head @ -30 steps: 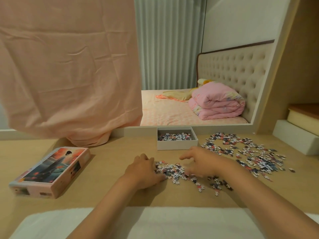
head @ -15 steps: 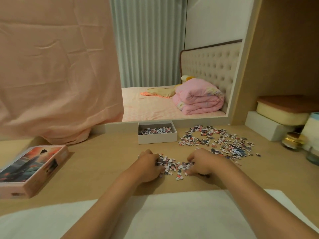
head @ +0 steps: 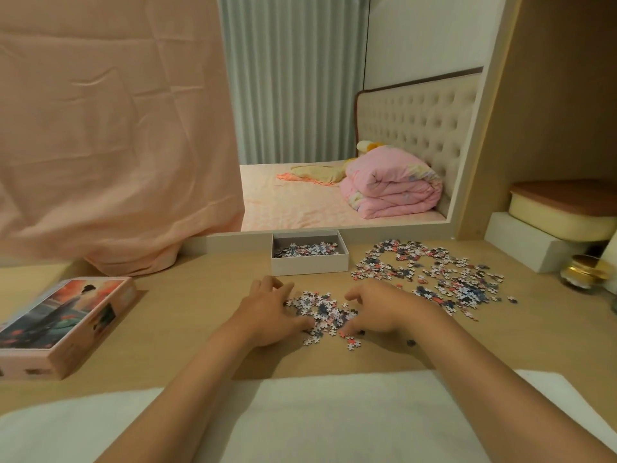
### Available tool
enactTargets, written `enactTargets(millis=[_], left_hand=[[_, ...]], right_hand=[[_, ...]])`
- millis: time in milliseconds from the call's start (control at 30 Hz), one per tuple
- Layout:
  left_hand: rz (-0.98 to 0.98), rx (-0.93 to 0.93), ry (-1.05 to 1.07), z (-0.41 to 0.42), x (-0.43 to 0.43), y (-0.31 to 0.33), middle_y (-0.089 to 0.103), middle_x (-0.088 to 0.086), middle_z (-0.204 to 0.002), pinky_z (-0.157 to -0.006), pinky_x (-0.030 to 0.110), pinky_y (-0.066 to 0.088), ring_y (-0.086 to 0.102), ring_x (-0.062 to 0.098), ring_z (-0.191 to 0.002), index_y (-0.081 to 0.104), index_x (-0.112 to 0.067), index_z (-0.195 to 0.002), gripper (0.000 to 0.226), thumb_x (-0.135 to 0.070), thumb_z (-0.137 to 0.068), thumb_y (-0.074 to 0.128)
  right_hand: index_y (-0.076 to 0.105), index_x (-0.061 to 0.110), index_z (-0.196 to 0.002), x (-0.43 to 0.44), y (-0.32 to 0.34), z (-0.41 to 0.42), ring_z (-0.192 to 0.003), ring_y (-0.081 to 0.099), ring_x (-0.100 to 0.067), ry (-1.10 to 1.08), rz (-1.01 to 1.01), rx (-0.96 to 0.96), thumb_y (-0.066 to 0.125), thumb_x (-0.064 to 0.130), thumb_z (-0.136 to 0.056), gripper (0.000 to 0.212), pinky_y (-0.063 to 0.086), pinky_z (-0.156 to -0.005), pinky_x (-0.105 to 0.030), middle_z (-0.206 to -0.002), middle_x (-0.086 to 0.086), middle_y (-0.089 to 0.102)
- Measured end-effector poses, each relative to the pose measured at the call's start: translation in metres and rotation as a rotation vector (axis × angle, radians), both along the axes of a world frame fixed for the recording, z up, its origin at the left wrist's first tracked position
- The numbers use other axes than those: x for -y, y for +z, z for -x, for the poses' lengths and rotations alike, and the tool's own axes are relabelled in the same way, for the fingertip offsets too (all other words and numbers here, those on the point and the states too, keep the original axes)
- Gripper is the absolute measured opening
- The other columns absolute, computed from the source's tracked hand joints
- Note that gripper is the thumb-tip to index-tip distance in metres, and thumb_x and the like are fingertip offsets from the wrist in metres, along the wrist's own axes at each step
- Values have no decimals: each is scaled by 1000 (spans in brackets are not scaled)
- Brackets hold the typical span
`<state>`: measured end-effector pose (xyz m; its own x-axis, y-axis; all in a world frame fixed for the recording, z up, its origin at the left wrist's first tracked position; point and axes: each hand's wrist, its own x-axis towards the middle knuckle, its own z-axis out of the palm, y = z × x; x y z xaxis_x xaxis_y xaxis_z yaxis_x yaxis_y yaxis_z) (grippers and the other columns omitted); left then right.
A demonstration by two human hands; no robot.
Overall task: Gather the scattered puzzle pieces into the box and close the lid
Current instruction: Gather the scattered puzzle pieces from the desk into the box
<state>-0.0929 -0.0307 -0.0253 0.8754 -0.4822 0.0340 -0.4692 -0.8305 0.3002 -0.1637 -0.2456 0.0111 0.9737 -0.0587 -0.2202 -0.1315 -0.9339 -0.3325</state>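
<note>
Both curled hands, left (head: 267,312) and right (head: 380,309), cup a small heap of jigsaw pieces (head: 320,312) just before the open white cardboard box (head: 309,264); press inward, scooping underneath.

My left hand (head: 267,312) and right hand (head: 380,309) rest on the desk (head: 187,315), one on each side of a small heap of puzzle pieces (head: 322,312) that lies between them. Behind that heap, against the desk's back edge, stands the open box (head: 309,262) with some pieces in it. To the right of the box, a wider scatter of pieces (head: 430,272) spreads over the desk. Far to my left lies the lid (head: 63,324), well apart from the box. At the far right a jar (head: 584,272) stands before a stacked container (head: 561,212).
</note>
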Motion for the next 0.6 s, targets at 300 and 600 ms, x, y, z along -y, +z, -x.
enactTargets(millis=[300, 600], left_hand=[[-7, -59, -121, -26, -5, -3, 39, -3, -140, -110, 38, 32, 28, 19, -134, 37, -29, -149, 78, -64, -83, 60], [-72, -96, -261, -42, 1, 0, 35, -3, -139, -113, 34, 29, 26, 15, -135, 34, -26, -151, 83, -58, -82, 66]], right_hand=[[57, 19, -137, -18, -13, -33, -96, 57, -15, 48, -68, 41, 75, 42, -84, 61, 46, -77, -27, -113, 4, 65], [45, 32, -146, -26, -11, -61, -109, 63, -21, 112, -13, -42, 83, 47, -74, 83, 52, -95, -43, -138, 1, 57]])
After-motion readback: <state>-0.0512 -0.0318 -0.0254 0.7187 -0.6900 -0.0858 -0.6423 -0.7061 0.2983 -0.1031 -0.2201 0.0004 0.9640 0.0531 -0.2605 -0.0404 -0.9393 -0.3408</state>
